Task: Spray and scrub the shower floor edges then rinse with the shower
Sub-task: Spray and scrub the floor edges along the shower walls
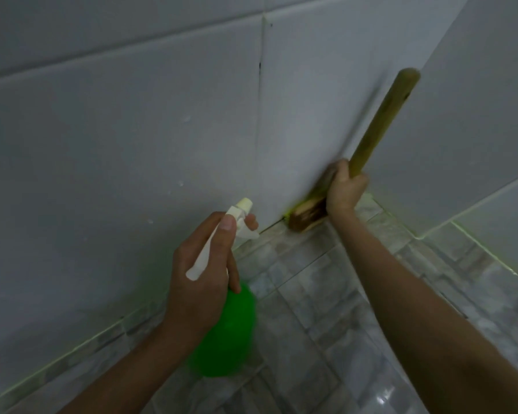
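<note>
My left hand [202, 271] grips the white trigger head of a green spray bottle [226, 330], nozzle aimed toward the floor edge. My right hand [344, 189] holds a wooden-handled scrub brush [380, 121] low on its handle. The brush head [307, 215] presses into the seam where the grey wall tile meets the floor, close to the corner. Yellow-green spray liquid [287, 217] shows at the brush head and along the floor edges. The brush is blurred.
Grey wall tiles [132, 130] rise on the left and another wall [491, 130] on the right, meeting in a corner behind the brush. Wet marbled floor tiles [326, 309] spread below both arms.
</note>
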Available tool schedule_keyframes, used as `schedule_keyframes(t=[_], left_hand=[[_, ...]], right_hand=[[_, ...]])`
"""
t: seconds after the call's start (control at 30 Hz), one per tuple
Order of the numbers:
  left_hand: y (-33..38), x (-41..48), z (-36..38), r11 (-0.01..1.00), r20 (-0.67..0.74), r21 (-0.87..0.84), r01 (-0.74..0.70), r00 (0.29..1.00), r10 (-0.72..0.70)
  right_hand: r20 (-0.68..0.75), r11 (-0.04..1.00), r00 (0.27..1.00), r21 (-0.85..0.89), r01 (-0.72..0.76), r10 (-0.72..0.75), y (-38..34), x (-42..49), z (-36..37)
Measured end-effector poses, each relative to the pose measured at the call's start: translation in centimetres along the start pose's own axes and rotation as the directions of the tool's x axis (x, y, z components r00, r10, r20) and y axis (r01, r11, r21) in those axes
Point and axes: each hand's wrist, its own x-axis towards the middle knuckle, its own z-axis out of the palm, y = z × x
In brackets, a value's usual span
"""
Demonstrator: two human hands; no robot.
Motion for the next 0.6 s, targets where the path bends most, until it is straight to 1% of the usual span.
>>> schedule_keyframes(t=[0.03,0.07,0.1,0.13,0.17,0.2,0.23,0.3,0.37,0.43,0.47,0.5,0.53,0.57,0.6], left_hand=[[-0.1,-0.1,-0.1,1.0,0.004,0.0,-0.001,1.0,0.001],[-0.2,-0.1,-0.2,1.0,0.002,0.007,0.001,1.0,-0.001],[-0.3,-0.1,-0.2,1.0,0.004,0.014,0.008,1.0,-0.008],[-0.3,-0.2,-0.2,1.0,0.007,0.018,0.015,1.0,-0.015],[-0.3,-0.2,-0.3,1.0,0.009,0.019,0.014,1.0,-0.015],[-0.2,-0.4,-0.3,1.0,0.007,0.018,0.011,1.0,-0.011],[0.0,-0.5,-0.4,1.0,0.0,0.014,0.009,1.0,-0.009],[0.3,-0.5,-0.7,1.0,-0.008,0.013,0.004,1.0,-0.003],[0.5,-0.5,-1.0,1.0,-0.007,0.008,0.0,1.0,0.0],[0.6,-0.4,-1.0,1.0,-0.012,-0.003,0.007,1.0,-0.007],[0.6,-0.3,-0.9,1.0,-0.01,-0.002,0.009,1.0,-0.009],[0.6,-0.3,-0.8,1.0,-0.004,0.007,0.006,1.0,-0.006],[0.7,-0.3,-0.8,1.0,0.008,0.021,-0.005,1.0,0.005],[0.9,-0.4,-0.8,1.0,0.017,0.024,-0.014,1.0,0.014],[1.1,-0.4,-0.7,1.0,0.018,0.016,-0.02,1.0,0.02]], right_hand=[[0.055,1.0,0.998,0.008,-0.01,0.01,0.5,-2.2,0.2],[0.126,1.0,0.992,0.01,0.012,-0.014,1.1,-4.1,0.4],[0.179,0.997,0.98,0.002,0.083,-0.082,1.4,-5.3,0.4],[0.198,0.989,0.97,-0.023,0.146,-0.139,1.4,-5.3,0.3],[0.169,0.984,0.974,-0.067,0.166,-0.152,1.2,-4.2,0.3],[0.112,0.99,0.987,-0.066,0.121,-0.113,0.6,-2.5,0.1],[0.053,0.998,0.997,-0.033,0.054,-0.052,0.0,-0.4,-0.2],[-0.035,0.999,0.999,0.033,0.015,-0.014,-0.9,1.8,-0.5],[-0.022,1.0,1.0,0.02,0.002,-0.001,-0.8,-0.2,0.0],[0.073,0.999,0.997,0.036,0.011,-0.014,0.4,-3.5,0.2],[0.14,0.998,0.989,0.05,0.047,-0.054,0.8,-4.5,0.1],[0.179,0.996,0.98,0.015,0.087,-0.088,0.9,-4.4,-0.1],[0.167,0.993,0.98,-0.021,0.115,-0.11,0.7,-3.4,-0.1],[0.124,0.993,0.988,-0.054,0.101,-0.093,0.3,-1.9,-0.2],[0.064,0.998,0.997,-0.044,0.051,-0.048,-0.4,-0.2,-0.4]])
